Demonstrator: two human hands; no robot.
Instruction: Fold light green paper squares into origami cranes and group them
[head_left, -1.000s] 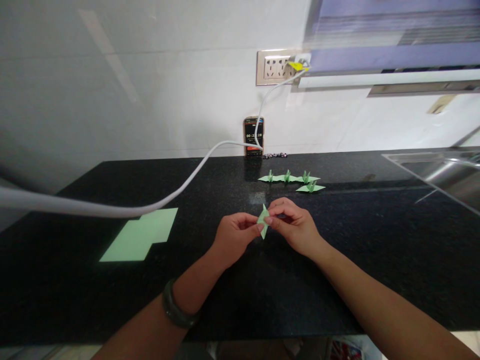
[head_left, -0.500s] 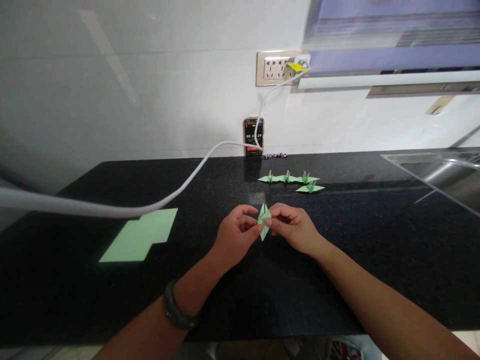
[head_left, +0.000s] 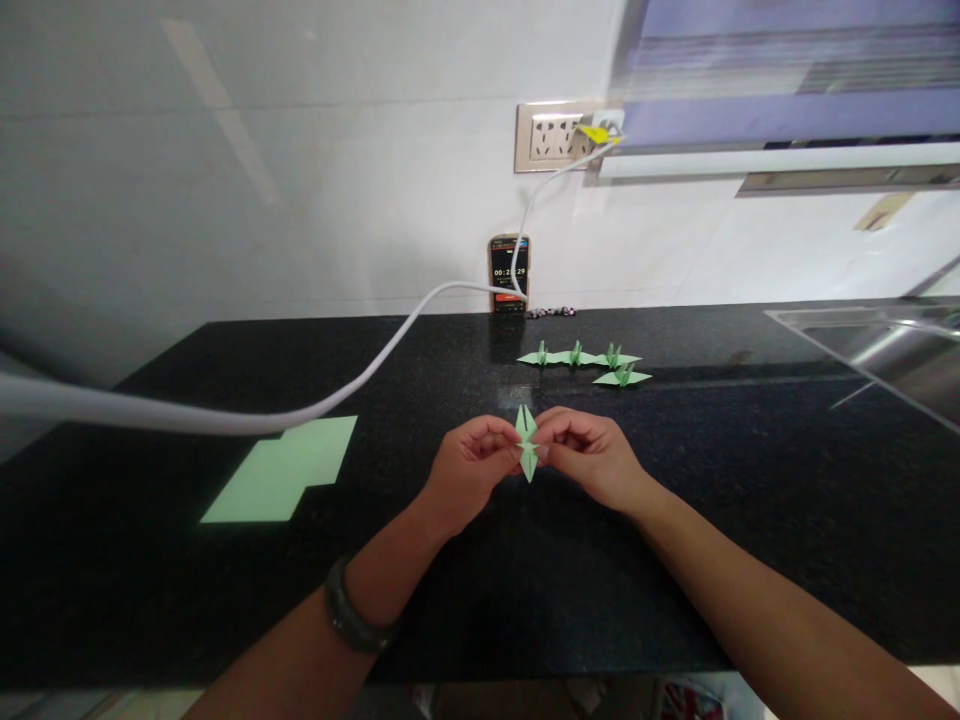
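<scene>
Between my two hands, above the black counter, is a folded piece of light green origami paper (head_left: 528, 462), long and pointed at its top and bottom. My left hand (head_left: 474, 466) pinches its left side between thumb and fingers. On the opposite side, my right hand (head_left: 589, 455) grips it the same way, fingers curled behind. A narrow dark slit shows in the paper's upper half. Beyond the hands, several finished green paper cranes (head_left: 577, 356) stand on the counter, with one crane (head_left: 623, 377) slightly nearer to me.
Flat green paper sheets (head_left: 259, 490) lie on the black counter (head_left: 480, 600) at the left. A white cable (head_left: 360, 385) crosses in front of them. Against the wall leans a phone (head_left: 509, 275) showing a timer. A metal sink (head_left: 892, 345) is at the right.
My left fingers have closed in on the paper, which both hands now pinch from the sides. Its middle looks more folded, with the lower point spread below.
</scene>
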